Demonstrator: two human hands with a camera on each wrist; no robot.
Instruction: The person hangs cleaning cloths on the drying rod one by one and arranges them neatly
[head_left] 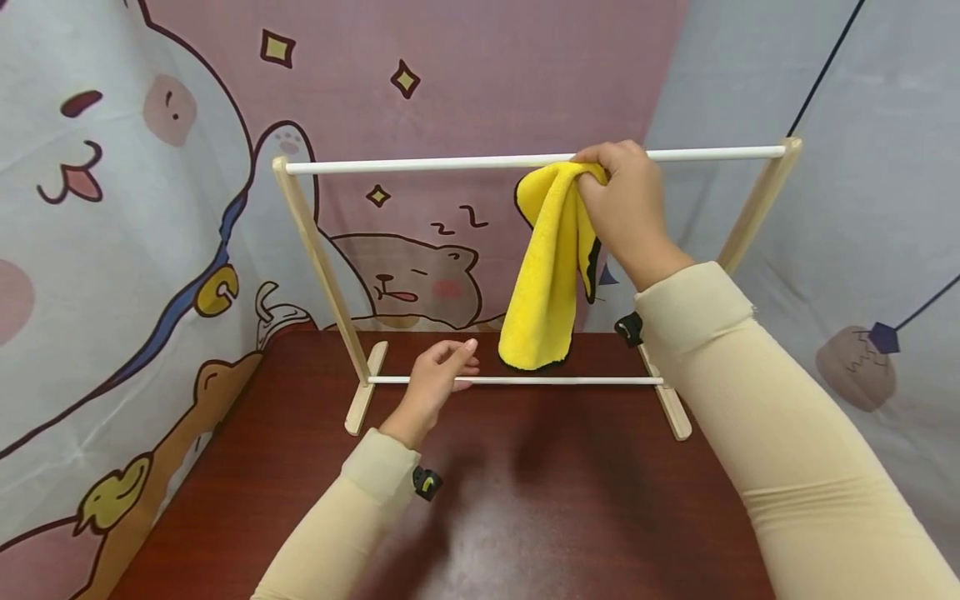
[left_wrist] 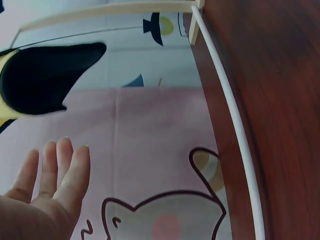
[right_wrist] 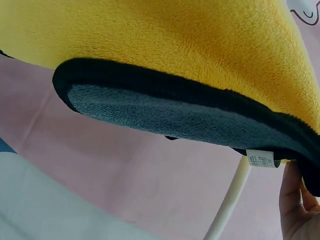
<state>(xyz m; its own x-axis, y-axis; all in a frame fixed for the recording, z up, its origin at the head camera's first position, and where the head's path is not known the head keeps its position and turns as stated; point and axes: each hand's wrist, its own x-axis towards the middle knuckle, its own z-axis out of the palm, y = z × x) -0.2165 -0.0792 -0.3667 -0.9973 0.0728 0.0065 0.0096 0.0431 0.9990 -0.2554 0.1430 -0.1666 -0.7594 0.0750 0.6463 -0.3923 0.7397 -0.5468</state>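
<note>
A yellow towel with black edging hangs in folds from my right hand, which pinches its upper end at the rack's white top bar. In the right wrist view the towel's grey underside and a small white label show near the fingers. I cannot tell whether any cloth lies over the bar. My left hand is held in the air near the lower white bar, fingers loosely extended and holding nothing. In the left wrist view its fingers point up below the towel's dark side.
The rack has wooden side posts and flat wooden feet on a dark red-brown table. Behind it hangs a pink and grey-white cloth backdrop with cartoon animals. A small black device sits at the left wrist.
</note>
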